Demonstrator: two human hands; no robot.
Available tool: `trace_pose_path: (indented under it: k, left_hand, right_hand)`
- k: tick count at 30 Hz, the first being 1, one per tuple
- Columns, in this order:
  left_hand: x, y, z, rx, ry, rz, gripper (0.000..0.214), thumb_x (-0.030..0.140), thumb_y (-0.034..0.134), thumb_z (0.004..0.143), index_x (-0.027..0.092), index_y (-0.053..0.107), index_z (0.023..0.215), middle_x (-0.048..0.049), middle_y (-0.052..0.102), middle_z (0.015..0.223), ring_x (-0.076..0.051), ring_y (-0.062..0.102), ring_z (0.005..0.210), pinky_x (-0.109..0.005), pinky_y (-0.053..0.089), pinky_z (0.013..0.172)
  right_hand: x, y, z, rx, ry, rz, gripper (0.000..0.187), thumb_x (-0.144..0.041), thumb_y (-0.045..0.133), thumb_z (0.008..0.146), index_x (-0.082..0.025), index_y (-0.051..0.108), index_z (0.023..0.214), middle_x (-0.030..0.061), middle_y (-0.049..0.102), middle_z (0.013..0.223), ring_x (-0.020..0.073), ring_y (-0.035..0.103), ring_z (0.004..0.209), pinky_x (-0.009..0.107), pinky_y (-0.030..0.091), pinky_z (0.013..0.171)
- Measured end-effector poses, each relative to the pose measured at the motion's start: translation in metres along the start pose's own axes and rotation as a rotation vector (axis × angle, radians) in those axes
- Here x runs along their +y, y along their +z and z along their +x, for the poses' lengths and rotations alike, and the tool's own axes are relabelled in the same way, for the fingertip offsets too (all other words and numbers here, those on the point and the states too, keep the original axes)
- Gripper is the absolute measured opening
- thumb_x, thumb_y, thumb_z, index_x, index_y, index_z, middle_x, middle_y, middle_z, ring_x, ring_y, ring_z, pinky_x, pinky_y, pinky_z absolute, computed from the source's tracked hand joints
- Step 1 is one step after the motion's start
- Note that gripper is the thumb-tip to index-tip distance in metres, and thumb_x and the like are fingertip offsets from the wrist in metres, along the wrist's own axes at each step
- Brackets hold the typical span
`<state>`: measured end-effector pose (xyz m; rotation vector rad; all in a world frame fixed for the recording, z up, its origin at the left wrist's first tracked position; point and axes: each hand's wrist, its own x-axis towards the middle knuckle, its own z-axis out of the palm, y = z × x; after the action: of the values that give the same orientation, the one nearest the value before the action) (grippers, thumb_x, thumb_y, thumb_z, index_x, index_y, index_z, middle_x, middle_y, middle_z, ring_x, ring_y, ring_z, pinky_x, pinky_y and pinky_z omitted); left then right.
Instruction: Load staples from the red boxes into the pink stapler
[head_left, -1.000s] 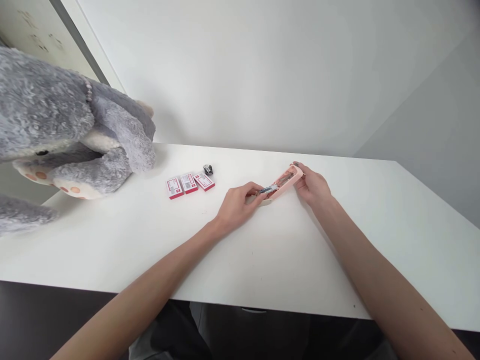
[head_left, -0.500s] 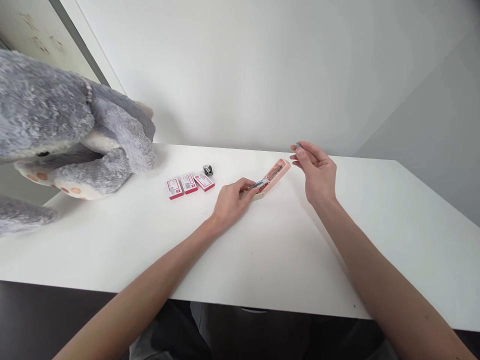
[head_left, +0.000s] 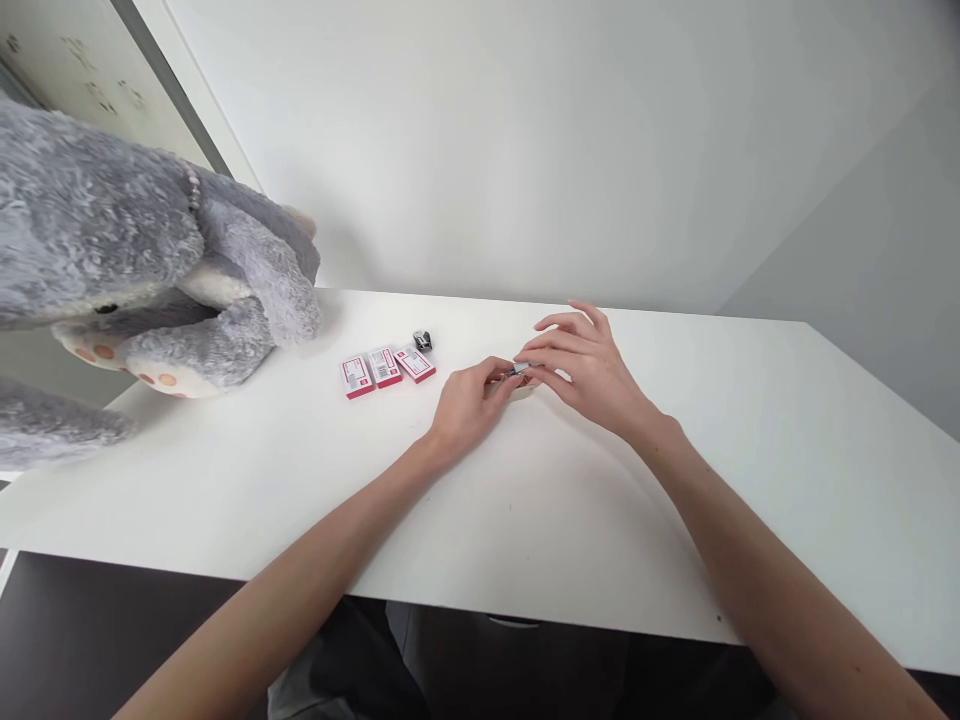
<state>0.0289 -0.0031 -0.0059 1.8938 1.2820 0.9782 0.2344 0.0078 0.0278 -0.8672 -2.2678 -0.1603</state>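
Observation:
My left hand (head_left: 466, 402) is closed around the near end of an opened pink and cream stapler (head_left: 523, 392) on the table. Most of the stapler is hidden behind my fingers. From the right, my right hand (head_left: 592, 365) reaches over it, thumb and index finger pinching a small grey strip of staples (head_left: 520, 368). That strip is at the stapler's metal channel; whether it lies inside, I cannot tell. The other fingers of my right hand are spread above.
Three small red and white boxes (head_left: 385, 367) lie left of my hands on the white table (head_left: 450, 520). Behind them is a small black and silver item (head_left: 422, 341), perhaps a staple remover. A large grey plush toy (head_left: 247, 270) takes up the table's left end, near the wall.
My right hand has come down and left, bringing the staple strip from the air to the stapler. My left hand keeps its hold on the stapler. The view has shifted slightly.

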Motion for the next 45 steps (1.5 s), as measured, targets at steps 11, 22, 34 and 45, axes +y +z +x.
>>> trace_pose_path:
  k: [11,22,34,45]
  left_hand:
    - [0.001,-0.002,-0.002,-0.024,0.000,-0.002,0.024,0.045,0.059,0.100,0.028,0.071,0.113,-0.0013,0.080,0.108,-0.021,0.076,0.096,-0.031,0.057,0.084]
    - [-0.001,-0.001,-0.002,-0.037,0.004,-0.008,0.025,0.046,0.057,0.101,0.028,0.070,0.114,-0.0012,0.080,0.109,-0.022,0.075,0.098,-0.032,0.057,0.085]
    - [0.000,-0.001,-0.001,-0.026,-0.002,0.016,0.027,0.047,0.058,0.100,0.027,0.072,0.113,-0.0024,0.080,0.108,-0.022,0.075,0.094,-0.032,0.057,0.083]
    - [-0.001,0.001,-0.002,0.003,-0.013,0.027,0.029,0.048,0.058,0.099,0.025,0.071,0.111,-0.0032,0.080,0.104,-0.021,0.074,0.086,-0.031,0.055,0.075]
  right_hand:
    - [-0.004,-0.002,-0.002,-0.086,0.024,-0.131,0.029,-0.018,0.057,0.103,-0.036,0.079,0.108,0.0011,0.070,0.131,0.0322,0.047,0.140,0.067,0.019,0.128]
    - [0.000,0.000,-0.005,-0.097,0.039,-0.115,0.029,-0.020,0.053,0.105,-0.034,0.078,0.105,0.0028,0.066,0.135,0.0328,0.046,0.139,0.069,0.020,0.126]
    - [-0.001,0.000,-0.005,-0.101,0.043,-0.106,0.028,-0.025,0.058,0.103,-0.038,0.080,0.112,0.0045,0.064,0.137,0.0358,0.045,0.141,0.073,0.019,0.125]
    - [-0.005,0.012,-0.003,0.248,0.559,0.513,0.039,-0.049,0.054,0.104,-0.034,0.059,0.140,0.0088,0.055,0.150,0.0258,0.068,0.117,0.049,0.053,0.108]
